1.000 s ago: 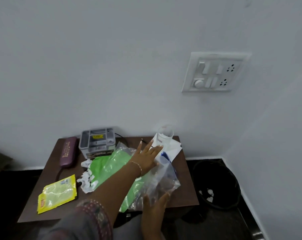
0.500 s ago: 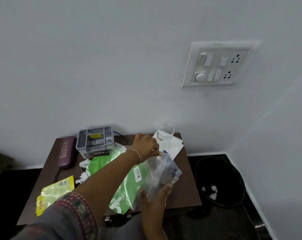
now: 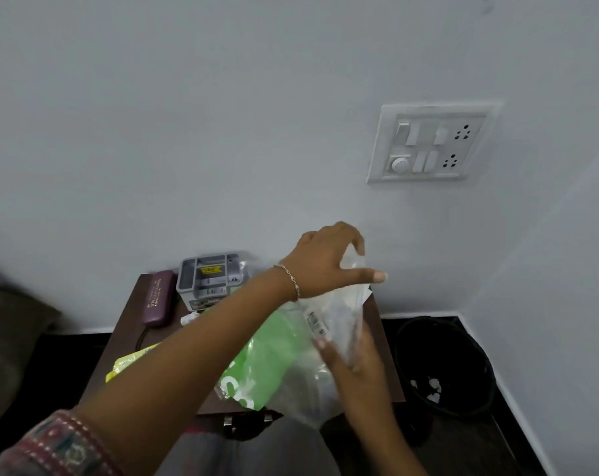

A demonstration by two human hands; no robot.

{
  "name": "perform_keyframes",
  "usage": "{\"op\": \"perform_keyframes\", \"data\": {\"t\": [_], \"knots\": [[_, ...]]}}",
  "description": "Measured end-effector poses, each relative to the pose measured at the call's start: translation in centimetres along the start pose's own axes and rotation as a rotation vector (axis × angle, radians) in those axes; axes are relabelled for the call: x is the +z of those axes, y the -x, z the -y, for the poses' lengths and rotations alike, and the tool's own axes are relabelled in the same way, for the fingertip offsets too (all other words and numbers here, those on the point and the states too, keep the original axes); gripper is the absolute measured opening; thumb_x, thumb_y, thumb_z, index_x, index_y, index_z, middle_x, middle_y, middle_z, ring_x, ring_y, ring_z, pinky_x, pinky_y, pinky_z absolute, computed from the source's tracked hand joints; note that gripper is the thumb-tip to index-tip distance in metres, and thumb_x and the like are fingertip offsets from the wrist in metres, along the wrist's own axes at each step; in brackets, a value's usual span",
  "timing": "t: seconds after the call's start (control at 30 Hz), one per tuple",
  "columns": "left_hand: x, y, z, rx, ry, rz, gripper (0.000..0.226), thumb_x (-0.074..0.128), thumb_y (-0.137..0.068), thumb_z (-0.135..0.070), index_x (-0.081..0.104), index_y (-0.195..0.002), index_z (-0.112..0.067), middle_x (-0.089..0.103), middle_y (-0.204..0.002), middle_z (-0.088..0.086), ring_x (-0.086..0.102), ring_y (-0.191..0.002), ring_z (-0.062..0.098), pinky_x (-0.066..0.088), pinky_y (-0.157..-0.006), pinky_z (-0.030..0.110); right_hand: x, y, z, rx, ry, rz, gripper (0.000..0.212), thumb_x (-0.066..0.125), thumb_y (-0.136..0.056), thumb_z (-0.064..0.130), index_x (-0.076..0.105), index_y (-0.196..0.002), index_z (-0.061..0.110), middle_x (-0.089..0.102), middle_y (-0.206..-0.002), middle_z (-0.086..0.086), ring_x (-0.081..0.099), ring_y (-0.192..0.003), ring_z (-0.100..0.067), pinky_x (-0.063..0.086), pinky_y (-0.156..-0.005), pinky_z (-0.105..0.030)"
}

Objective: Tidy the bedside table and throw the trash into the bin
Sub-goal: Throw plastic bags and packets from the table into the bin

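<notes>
My left hand [image 3: 332, 262] reaches across the brown bedside table [image 3: 382, 359] and pinches the top edge of a clear plastic bag [image 3: 339, 310], lifting it. My right hand [image 3: 351, 360] grips the same bag lower down, fingers curled into the plastic. A green plastic bag [image 3: 267, 359] hangs with it, partly over the table's front edge. A black bin [image 3: 442, 365] with white scraps inside stands on the floor right of the table. The raised bag and my left hand hide the table's back right corner.
A yellow wrapper [image 3: 129, 362] lies at the table's left. A purple case [image 3: 157, 298] and a grey organiser box [image 3: 210, 280] stand at the back, crumpled white paper [image 3: 189, 317] before the box. A switch panel [image 3: 428, 146] is on the wall.
My left hand went from lying flat on the bags to pinching the clear bag and lifting it up and right. My right hand rose with the bag. The green bag came off the table.
</notes>
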State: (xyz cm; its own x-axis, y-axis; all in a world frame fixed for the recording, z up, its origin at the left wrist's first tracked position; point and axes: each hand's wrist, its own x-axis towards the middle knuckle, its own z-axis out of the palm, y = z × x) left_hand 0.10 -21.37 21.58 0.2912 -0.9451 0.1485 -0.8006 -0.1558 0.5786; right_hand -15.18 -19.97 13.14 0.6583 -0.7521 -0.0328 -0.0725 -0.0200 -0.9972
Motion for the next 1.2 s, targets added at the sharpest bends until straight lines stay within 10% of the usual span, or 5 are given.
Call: {"op": "perform_keyframes", "data": {"t": [0.2,0.4,0.67,0.9,1.2], "knots": [[-2.4,2.3,-0.9,-0.119,0.45,0.468,0.044,0.076,-0.074,-0.026,0.057,-0.112,-0.016,0.066,-0.101,-0.007,0.064,-0.089,0.004,0.051,-0.076,0.019,-8.7,1.3,4.1,0.136,-0.2,0.418,0.05,0.074,-0.067,0.03,0.064,-0.115,0.022,0.071,-0.109,-0.009,0.069,-0.098,-0.027,0.056,-0.076,-0.031],[1.8,3.2,-2.3,-0.25,0.678,0.139,0.021,0.064,-0.085,-0.018,0.056,-0.084,0.002,0.046,-0.054,-0.004,0.035,-0.039,0.002,0.028,-0.038,0.014,-14.9,0.7,2.7,0.349,-0.512,0.232,0.075,0.069,-0.065,0.065,0.058,-0.122,0.018,0.066,-0.118,-0.014,0.064,-0.108,-0.035,0.051,-0.09,-0.052],[8.9,3.9,-1.8,-0.376,0.584,-0.373,0.025,0.058,-0.088,-0.028,0.054,-0.077,-0.006,0.049,-0.059,-0.002,0.039,-0.046,0.005,0.035,-0.046,0.022,-16.3,2.4,-0.2,0.322,-0.492,0.08,0.038,0.065,-0.081,0.02,0.059,-0.117,0.011,0.071,-0.11,-0.01,0.068,-0.1,-0.027,0.058,-0.071,-0.031],[15.3,6.7,-0.9,-0.474,1.083,0.143,0.035,0.07,-0.076,-0.015,0.062,-0.109,-0.005,0.072,-0.1,0.011,0.068,-0.092,0.024,0.056,-0.075,0.028,-18.6,3.1,-7.5,0.407,-0.013,-0.336,0.078,0.081,-0.04,0.065,0.066,-0.102,0.02,0.072,-0.102,-0.004,0.069,-0.093,-0.022,0.054,-0.082,-0.04],[24.2,-0.8,-0.9,-0.728,0.978,0.046,0.016,0.074,-0.074,-0.013,0.066,-0.086,-0.007,0.07,-0.085,0.014,0.064,-0.076,0.025,0.054,-0.071,0.034,-23.4,-0.4,-9.1,0.4,0.043,-0.636,0.029,0.065,-0.079,-0.004,0.056,-0.105,0.008,0.06,-0.097,-0.01,0.056,-0.075,-0.016,0.048,-0.061,-0.024]]}}
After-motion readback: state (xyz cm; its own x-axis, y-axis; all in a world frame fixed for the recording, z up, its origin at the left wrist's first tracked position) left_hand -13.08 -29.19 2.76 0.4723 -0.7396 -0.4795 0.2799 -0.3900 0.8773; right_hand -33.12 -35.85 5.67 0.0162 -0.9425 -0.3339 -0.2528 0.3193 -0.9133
